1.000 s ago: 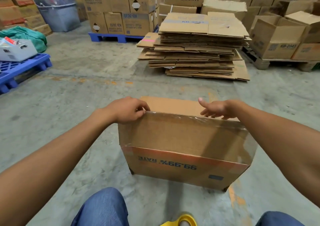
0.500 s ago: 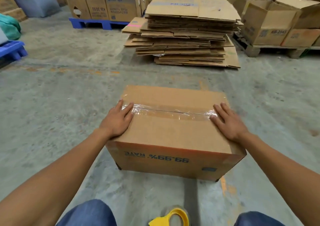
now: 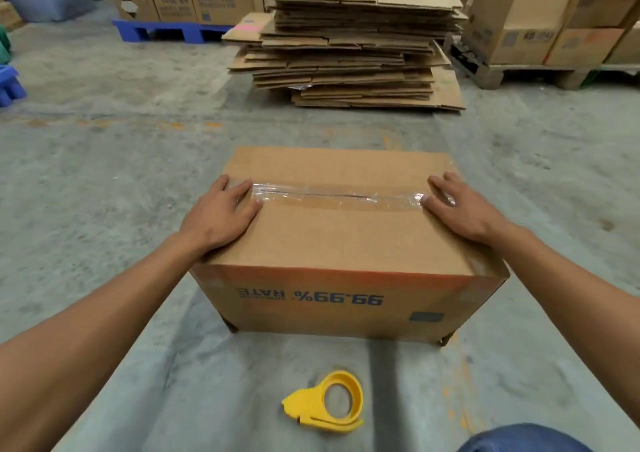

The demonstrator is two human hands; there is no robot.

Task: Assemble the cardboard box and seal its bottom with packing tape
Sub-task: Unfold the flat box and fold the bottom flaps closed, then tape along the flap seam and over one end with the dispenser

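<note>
A brown cardboard box (image 3: 346, 243) stands upside down on the concrete floor, its print "99.99% RATE" inverted on the near side. A strip of clear packing tape (image 3: 337, 198) runs along the seam of its upward-facing flaps. My left hand (image 3: 221, 214) lies flat on the left end of the tape. My right hand (image 3: 460, 205) lies flat on the right end. Both hands press down with fingers spread and hold nothing. A yellow tape dispenser (image 3: 329, 403) lies on the floor in front of the box, near my knee (image 3: 519, 439).
A tall stack of flattened cardboard (image 3: 346, 46) sits on the floor behind the box. Filled cartons stand on a blue pallet (image 3: 166, 30) at the back left and on a wooden pallet (image 3: 519, 70) at the back right. Another blue pallet (image 3: 10, 86) shows at the left edge.
The box was tipped back from its tilted pose so its taped face points up. Both hands went from gripping its top edge to lying flat on the tape ends. The view has lowered.
</note>
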